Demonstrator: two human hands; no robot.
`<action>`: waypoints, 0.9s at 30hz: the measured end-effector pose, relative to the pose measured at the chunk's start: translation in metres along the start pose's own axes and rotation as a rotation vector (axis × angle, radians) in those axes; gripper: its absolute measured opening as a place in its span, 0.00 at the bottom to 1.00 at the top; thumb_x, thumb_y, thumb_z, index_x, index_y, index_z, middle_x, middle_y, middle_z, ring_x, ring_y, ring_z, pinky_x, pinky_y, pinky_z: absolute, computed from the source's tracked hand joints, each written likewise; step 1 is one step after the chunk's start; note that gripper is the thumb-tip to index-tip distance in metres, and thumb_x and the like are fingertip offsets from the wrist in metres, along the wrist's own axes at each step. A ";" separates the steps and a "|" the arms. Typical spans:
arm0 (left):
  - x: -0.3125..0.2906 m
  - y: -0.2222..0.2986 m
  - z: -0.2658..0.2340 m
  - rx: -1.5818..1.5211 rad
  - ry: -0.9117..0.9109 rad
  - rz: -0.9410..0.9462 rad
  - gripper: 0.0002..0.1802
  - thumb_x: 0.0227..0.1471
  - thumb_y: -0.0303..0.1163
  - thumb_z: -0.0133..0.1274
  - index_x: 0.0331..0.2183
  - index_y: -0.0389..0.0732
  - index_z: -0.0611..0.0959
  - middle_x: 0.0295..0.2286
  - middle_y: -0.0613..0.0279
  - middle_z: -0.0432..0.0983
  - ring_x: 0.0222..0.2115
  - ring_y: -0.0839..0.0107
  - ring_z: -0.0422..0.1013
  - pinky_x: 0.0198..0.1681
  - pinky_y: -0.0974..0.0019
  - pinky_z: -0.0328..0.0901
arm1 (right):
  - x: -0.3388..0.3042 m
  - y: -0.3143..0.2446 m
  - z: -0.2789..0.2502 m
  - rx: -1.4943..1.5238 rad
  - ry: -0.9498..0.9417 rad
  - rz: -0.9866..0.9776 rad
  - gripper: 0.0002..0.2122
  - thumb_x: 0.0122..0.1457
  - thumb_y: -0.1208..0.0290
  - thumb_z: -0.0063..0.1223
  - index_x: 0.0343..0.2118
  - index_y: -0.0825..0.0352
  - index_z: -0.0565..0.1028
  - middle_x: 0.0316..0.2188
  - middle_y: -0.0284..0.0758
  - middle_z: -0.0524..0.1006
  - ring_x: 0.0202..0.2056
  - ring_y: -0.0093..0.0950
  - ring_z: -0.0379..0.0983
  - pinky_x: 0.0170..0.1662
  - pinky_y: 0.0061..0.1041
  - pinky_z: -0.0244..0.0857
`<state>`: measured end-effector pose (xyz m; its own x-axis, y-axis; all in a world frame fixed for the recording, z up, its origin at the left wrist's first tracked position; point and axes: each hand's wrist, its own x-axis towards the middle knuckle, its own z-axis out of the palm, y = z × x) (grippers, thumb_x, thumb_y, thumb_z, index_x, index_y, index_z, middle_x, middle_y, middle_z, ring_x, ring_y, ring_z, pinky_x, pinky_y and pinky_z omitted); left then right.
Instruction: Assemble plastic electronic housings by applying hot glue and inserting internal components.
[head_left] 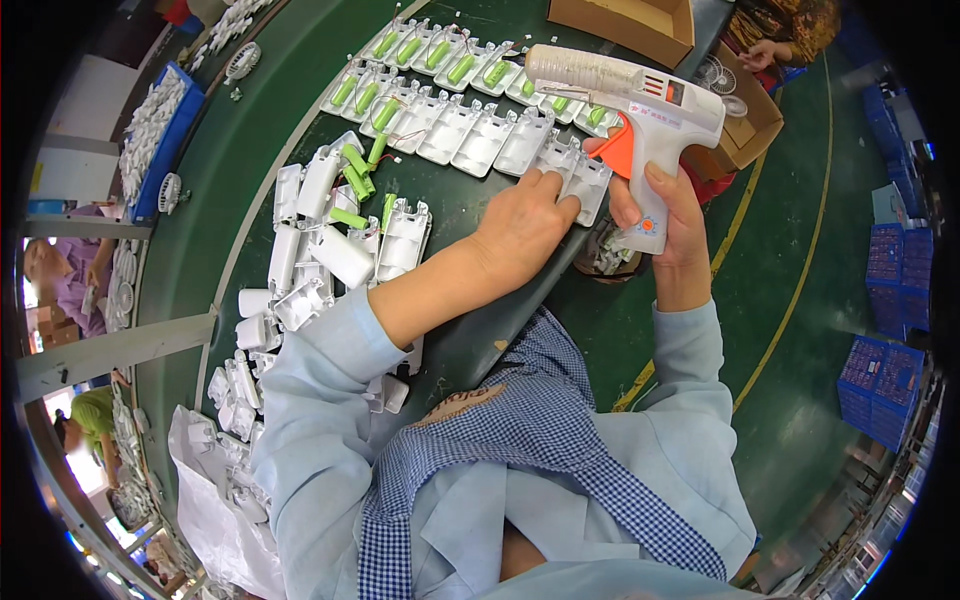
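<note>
My right hand (680,215) is wrapped round the grip of a white hot glue gun (662,118). Its orange trigger (614,148) sits in front of my fingers, and the nozzle points left over the rows of shells. Bent and pressed together, the fingers of my left hand (522,222) grip a white plastic shell (588,186) at the near right end of a row; the fingertips are partly hidden. Farther back, several shells (480,137) lie in rows. Some hold a green battery cell (460,68) with thin wires. Loose green cells (356,172) lie on a pile of shells left of my forearm.
A cardboard box (630,25) stands at the table's far end, another (745,135) beyond its right edge. At left are a blue tray (150,150) of white parts and a white plastic bag (215,500). A co-worker's hand (765,54) shows at far right.
</note>
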<state>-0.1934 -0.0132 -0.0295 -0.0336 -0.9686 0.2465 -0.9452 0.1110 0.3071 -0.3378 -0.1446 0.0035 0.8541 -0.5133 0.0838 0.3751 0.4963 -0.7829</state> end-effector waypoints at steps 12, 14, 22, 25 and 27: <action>0.005 -0.004 0.002 -0.007 0.056 0.064 0.13 0.41 0.24 0.51 0.35 0.38 0.78 0.33 0.57 0.70 0.37 0.59 0.68 0.39 0.62 0.68 | -0.004 0.006 -0.011 -0.042 0.058 0.001 0.27 0.58 0.66 0.50 0.55 0.79 0.60 0.47 0.53 0.72 0.19 0.19 0.68 0.22 0.17 0.66; 0.006 -0.004 0.002 -0.001 0.046 0.048 0.14 0.42 0.24 0.51 0.36 0.39 0.78 0.33 0.57 0.70 0.37 0.58 0.69 0.39 0.62 0.68 | -0.006 0.009 -0.013 -0.035 0.079 -0.015 0.26 0.57 0.65 0.51 0.54 0.79 0.61 0.47 0.52 0.73 0.19 0.19 0.68 0.22 0.18 0.66; 0.006 -0.007 -0.008 0.016 0.181 0.006 0.19 0.38 0.21 0.56 0.38 0.41 0.78 0.37 0.55 0.71 0.39 0.55 0.69 0.42 0.60 0.67 | -0.010 0.014 -0.021 -0.038 0.075 -0.003 0.28 0.57 0.64 0.51 0.55 0.78 0.60 0.49 0.52 0.71 0.19 0.19 0.67 0.23 0.18 0.65; 0.003 -0.024 -0.008 0.046 0.161 -0.075 0.20 0.37 0.21 0.57 0.38 0.39 0.77 0.36 0.55 0.71 0.38 0.57 0.69 0.41 0.59 0.67 | -0.010 0.018 -0.025 -0.041 0.051 0.002 0.29 0.58 0.64 0.50 0.57 0.77 0.58 0.50 0.54 0.70 0.19 0.19 0.66 0.22 0.17 0.63; 0.001 -0.029 -0.008 0.075 0.113 -0.070 0.19 0.38 0.22 0.57 0.37 0.39 0.77 0.35 0.56 0.71 0.37 0.57 0.69 0.40 0.59 0.67 | -0.010 0.021 -0.028 -0.035 0.041 0.005 0.29 0.58 0.64 0.51 0.57 0.77 0.58 0.50 0.54 0.70 0.19 0.19 0.66 0.22 0.17 0.63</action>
<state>-0.1629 -0.0159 -0.0306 0.0660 -0.9417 0.3299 -0.9658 0.0229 0.2584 -0.3482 -0.1485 -0.0308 0.8401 -0.5397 0.0546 0.3574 0.4749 -0.8042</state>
